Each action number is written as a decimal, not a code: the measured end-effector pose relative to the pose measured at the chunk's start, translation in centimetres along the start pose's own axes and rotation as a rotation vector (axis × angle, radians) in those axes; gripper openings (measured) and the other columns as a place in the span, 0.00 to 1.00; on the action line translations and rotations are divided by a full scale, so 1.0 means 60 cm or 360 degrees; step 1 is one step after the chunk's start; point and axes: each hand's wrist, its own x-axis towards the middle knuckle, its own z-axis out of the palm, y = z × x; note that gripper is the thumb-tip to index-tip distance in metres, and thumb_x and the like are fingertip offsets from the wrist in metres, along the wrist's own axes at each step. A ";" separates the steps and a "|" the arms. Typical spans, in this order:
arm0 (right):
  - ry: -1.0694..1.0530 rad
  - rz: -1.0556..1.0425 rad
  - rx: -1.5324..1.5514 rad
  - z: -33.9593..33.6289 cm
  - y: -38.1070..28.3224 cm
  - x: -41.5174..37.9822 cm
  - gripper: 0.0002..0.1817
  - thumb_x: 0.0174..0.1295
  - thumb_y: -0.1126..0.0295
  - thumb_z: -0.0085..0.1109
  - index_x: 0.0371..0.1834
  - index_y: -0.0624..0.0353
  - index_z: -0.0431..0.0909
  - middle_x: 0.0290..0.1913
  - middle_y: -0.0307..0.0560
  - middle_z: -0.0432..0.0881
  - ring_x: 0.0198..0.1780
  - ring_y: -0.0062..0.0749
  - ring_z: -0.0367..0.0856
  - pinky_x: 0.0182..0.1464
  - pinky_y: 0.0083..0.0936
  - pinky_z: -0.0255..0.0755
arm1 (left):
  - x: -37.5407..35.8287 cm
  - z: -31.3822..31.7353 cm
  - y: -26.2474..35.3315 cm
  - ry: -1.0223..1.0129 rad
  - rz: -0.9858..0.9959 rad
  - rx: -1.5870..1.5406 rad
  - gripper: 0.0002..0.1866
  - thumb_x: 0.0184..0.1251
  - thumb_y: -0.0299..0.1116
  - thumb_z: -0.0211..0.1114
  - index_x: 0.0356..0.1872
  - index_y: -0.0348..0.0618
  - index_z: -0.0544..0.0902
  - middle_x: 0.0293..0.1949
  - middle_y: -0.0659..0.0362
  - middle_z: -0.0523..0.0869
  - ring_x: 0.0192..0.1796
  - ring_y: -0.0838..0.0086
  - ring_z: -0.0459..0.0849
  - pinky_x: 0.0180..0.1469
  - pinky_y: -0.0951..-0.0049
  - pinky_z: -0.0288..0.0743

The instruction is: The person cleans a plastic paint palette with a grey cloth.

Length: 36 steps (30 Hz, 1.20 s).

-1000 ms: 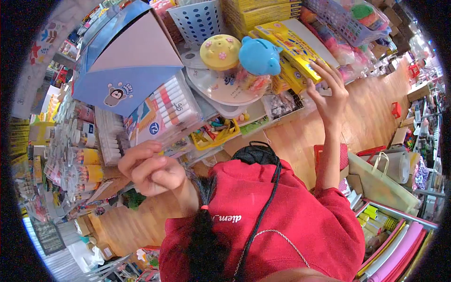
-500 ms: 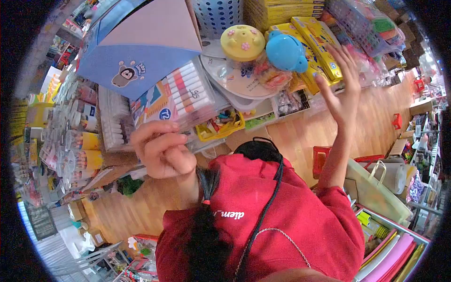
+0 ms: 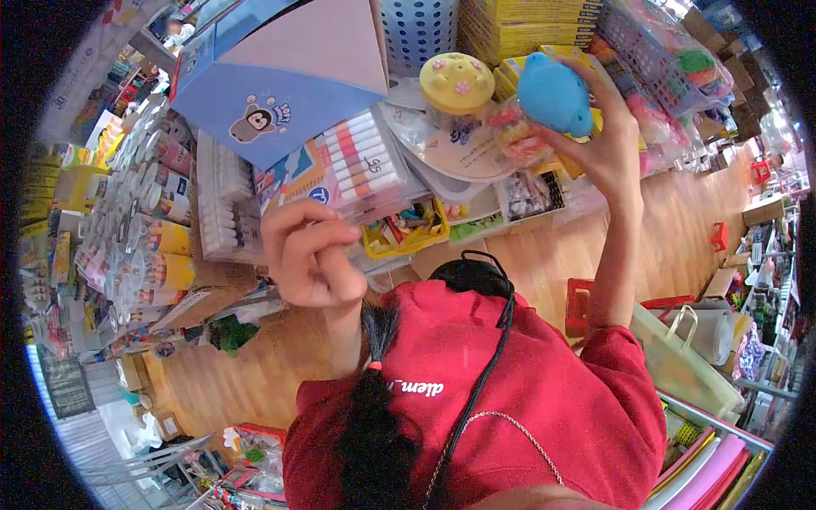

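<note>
Clerk: Principal item, and its place?

Keeper: One blue bank (image 3: 554, 98), rounded, smooth; found between 1 and 2 o'clock of the view; held in the right hand (image 3: 610, 140).

Clerk: Its lie against the fingers?

Keeper: Right fingers grasping it; thumb along its underside, at the bank's 6 o'clock; the other fingers bent around its 2 o'clock edge, partly hidden; palm at its 4 o'clock; whether it is lifted clear of the goods beneath cannot be told.

Clerk: Articles about it?

Keeper: One yellow tub (image 3: 457, 85), flower-dotted, near the bank's 9 o'clock; one clear-wrapped packet (image 3: 517, 132), reddish contents, just beside at its 7 to 8 o'clock; yellow boxes (image 3: 529, 25), stacked, toward its 12 o'clock.

Clerk: And the left hand (image 3: 310, 259)?

Keeper: At 9 o'clock of the view, well apart from the bank; fingers released, loosely curled; one marker pack (image 3: 365, 161), clear case, at that hand's 1 o'clock; one yellow basket (image 3: 408, 242), small mixed goods inside, between its 2 and 3 o'clock; one blue penguin-print article (image 3: 280, 106) at its 11 to 12 o'clock, beyond the pack.
</note>
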 end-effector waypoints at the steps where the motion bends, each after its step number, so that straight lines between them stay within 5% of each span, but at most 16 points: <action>1: -0.0039 0.0014 0.0076 -0.010 0.000 -0.003 0.37 0.39 0.68 0.75 0.57 0.56 0.71 0.53 0.48 0.78 0.52 0.35 0.78 0.53 0.30 0.72 | 0.002 -0.001 0.002 -0.0044 -0.0002 -0.0011 0.07 0.42 0.22 0.53 0.20 0.42 0.80 0.28 0.54 0.79 0.28 0.72 0.75 0.30 0.77 0.68; 6: -0.0016 -0.0093 0.0319 -0.056 -0.035 -0.020 0.41 0.35 0.69 0.76 0.58 0.62 0.69 0.57 0.49 0.75 0.56 0.33 0.75 0.58 0.31 0.69 | -0.008 0.018 0.019 -0.0300 -0.0300 -0.0201 0.08 0.51 0.28 0.63 0.34 0.39 0.81 0.36 0.51 0.80 0.36 0.65 0.78 0.41 0.70 0.72; 10: -0.0153 -0.0469 0.0475 -0.081 -0.083 -0.029 0.45 0.29 0.64 0.79 0.57 0.64 0.70 0.54 0.51 0.76 0.55 0.38 0.75 0.58 0.34 0.68 | 0.007 0.061 0.053 -0.0898 -0.0198 -0.0224 0.47 0.35 0.49 0.78 0.59 0.39 0.68 0.52 0.49 0.76 0.52 0.54 0.77 0.59 0.61 0.67; 12: -0.0209 -0.0474 0.0802 -0.068 -0.104 -0.039 0.42 0.26 0.66 0.76 0.55 0.57 0.74 0.52 0.46 0.79 0.52 0.40 0.78 0.53 0.33 0.70 | -0.011 0.070 0.066 -0.0988 -0.0200 -0.0300 0.56 0.30 0.48 0.81 0.64 0.40 0.60 0.53 0.46 0.76 0.55 0.54 0.76 0.59 0.60 0.67; 13: -0.0263 -0.0447 0.0783 -0.068 -0.119 -0.041 0.41 0.28 0.64 0.76 0.54 0.57 0.74 0.52 0.46 0.79 0.51 0.41 0.78 0.53 0.33 0.69 | -0.035 0.074 0.069 -0.0948 -0.0552 -0.0597 0.60 0.27 0.45 0.83 0.66 0.40 0.54 0.54 0.43 0.75 0.55 0.55 0.76 0.58 0.59 0.69; 17: -0.0381 -0.0621 0.0738 -0.053 -0.129 -0.039 0.47 0.28 0.52 0.78 0.56 0.64 0.71 0.52 0.52 0.77 0.52 0.43 0.76 0.55 0.35 0.67 | -0.052 0.041 0.051 -0.1001 -0.0671 -0.0644 0.62 0.23 0.40 0.85 0.64 0.39 0.53 0.53 0.44 0.74 0.54 0.58 0.77 0.55 0.60 0.72; 21: -0.0310 -0.0631 0.1111 -0.037 -0.113 -0.016 0.52 0.37 0.43 0.71 0.62 0.69 0.64 0.55 0.53 0.75 0.57 0.41 0.73 0.58 0.35 0.63 | -0.071 0.021 0.040 -0.0426 -0.0876 -0.0620 0.65 0.21 0.39 0.85 0.65 0.44 0.50 0.58 0.45 0.68 0.57 0.56 0.74 0.57 0.58 0.71; 23: -0.0223 -0.0462 0.0913 -0.037 -0.112 0.007 0.49 0.45 0.40 0.64 0.64 0.66 0.62 0.56 0.57 0.74 0.57 0.45 0.73 0.58 0.37 0.64 | -0.030 0.005 0.041 -0.0201 -0.0912 -0.0477 0.64 0.23 0.38 0.85 0.66 0.47 0.49 0.60 0.46 0.65 0.58 0.57 0.72 0.58 0.57 0.70; 25: -0.0093 -0.0190 0.0465 -0.017 -0.125 0.032 0.37 0.46 0.55 0.69 0.58 0.61 0.66 0.50 0.51 0.76 0.53 0.37 0.75 0.55 0.32 0.67 | -0.006 -0.035 0.019 -0.0072 -0.0587 -0.0072 0.61 0.26 0.37 0.84 0.66 0.47 0.50 0.61 0.48 0.63 0.60 0.59 0.70 0.59 0.59 0.69; 27: -0.0092 -0.0078 0.0120 0.018 -0.107 0.053 0.36 0.46 0.58 0.70 0.58 0.59 0.67 0.50 0.52 0.75 0.50 0.40 0.76 0.53 0.33 0.70 | 0.006 -0.043 0.000 0.0073 -0.0527 0.0114 0.57 0.31 0.40 0.83 0.64 0.44 0.53 0.61 0.50 0.64 0.60 0.61 0.68 0.60 0.59 0.66; 29: -0.0200 -0.0134 -0.0124 0.094 -0.059 0.060 0.43 0.44 0.48 0.68 0.62 0.59 0.65 0.55 0.60 0.73 0.49 0.54 0.77 0.52 0.39 0.71 | 0.014 -0.039 -0.004 0.0171 -0.0590 0.0217 0.55 0.34 0.42 0.82 0.63 0.41 0.55 0.61 0.51 0.65 0.60 0.61 0.68 0.61 0.59 0.64; 36: -0.0250 -0.0071 0.0083 0.173 -0.040 0.057 0.42 0.42 0.47 0.68 0.61 0.55 0.67 0.45 0.60 0.78 0.45 0.54 0.79 0.48 0.41 0.72 | 0.023 -0.037 -0.013 0.0097 -0.0679 0.0538 0.54 0.36 0.39 0.82 0.62 0.39 0.53 0.60 0.45 0.63 0.61 0.57 0.66 0.62 0.56 0.62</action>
